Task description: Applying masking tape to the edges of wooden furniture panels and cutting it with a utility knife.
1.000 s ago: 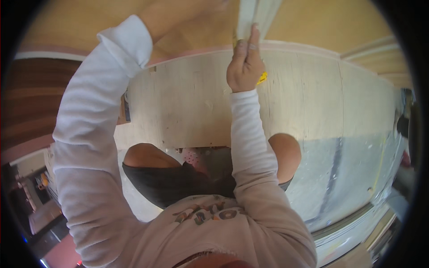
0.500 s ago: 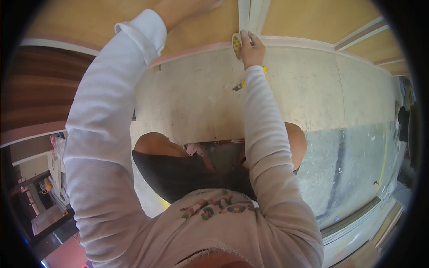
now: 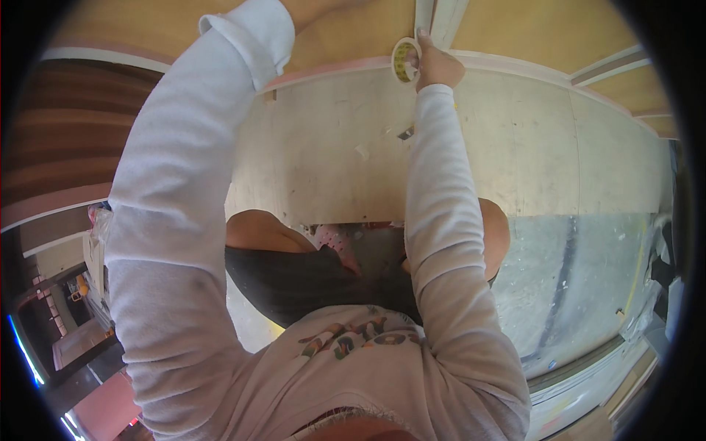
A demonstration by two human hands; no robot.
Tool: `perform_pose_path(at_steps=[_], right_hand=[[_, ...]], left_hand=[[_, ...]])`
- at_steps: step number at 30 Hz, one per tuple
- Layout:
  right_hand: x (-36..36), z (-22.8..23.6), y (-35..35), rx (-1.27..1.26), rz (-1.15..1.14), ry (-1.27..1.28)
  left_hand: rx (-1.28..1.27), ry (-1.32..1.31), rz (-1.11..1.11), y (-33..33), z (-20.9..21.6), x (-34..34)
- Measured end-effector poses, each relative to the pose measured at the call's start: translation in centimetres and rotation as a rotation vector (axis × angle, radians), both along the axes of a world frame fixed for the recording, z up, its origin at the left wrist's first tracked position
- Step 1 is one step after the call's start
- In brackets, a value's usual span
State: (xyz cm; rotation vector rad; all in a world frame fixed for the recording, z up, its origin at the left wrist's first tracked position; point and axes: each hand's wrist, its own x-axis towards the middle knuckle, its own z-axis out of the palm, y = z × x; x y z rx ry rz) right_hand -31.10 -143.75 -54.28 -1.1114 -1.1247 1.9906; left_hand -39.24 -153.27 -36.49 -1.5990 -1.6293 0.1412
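Note:
My right hand (image 3: pixel 440 67) is closed on a roll of pale tape (image 3: pixel 395 60), whose yellowish printed inner ring faces up. It holds the roll against the foot of a white upright strip (image 3: pixel 444 23), with the thumb pointing along the strip. My left hand (image 3: pixel 318 7) reaches to the top edge in front of a tan panel (image 3: pixel 353 37); its fingers are blurred or out of view. On the pale board below lies a utility knife (image 3: pixel 406 132), its yellow handle mostly hidden under my right forearm.
Pale plywood (image 3: pixel 323 162) spreads before my knees, with small scraps (image 3: pixel 362 151) on it. White and pink trim (image 3: pixel 507 65) edges the tan panels. Brown ribbed material (image 3: pixel 81 132) stands at left. Grey stained sheeting (image 3: pixel 596 272) and stacked boards (image 3: pixel 625 389) lie at right.
My right hand has turned, so the tape roll shows more of its face and the thumb lies along the strip. The view has shifted slightly; more of the left hand is cut off.

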Motion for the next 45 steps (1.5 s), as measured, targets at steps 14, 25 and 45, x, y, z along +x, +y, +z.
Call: perform_pose_path(at_steps=[14,25,45], right_hand=[[-0.1,0.3,1.1,-0.010,0.020,-0.024],[-0.5,0.9,0.9,-0.003,0.012,-0.015],[4.7,-6.6,-5.7,1.118,0.120,-0.052]], left_hand=[[0.062,0.034,-0.030,0.3,-0.9,-0.5],[0.052,0.026,-0.022,0.1,-0.6,-0.5],[-0.088,-0.169,0.224,0.9,-10.4,1.8]])
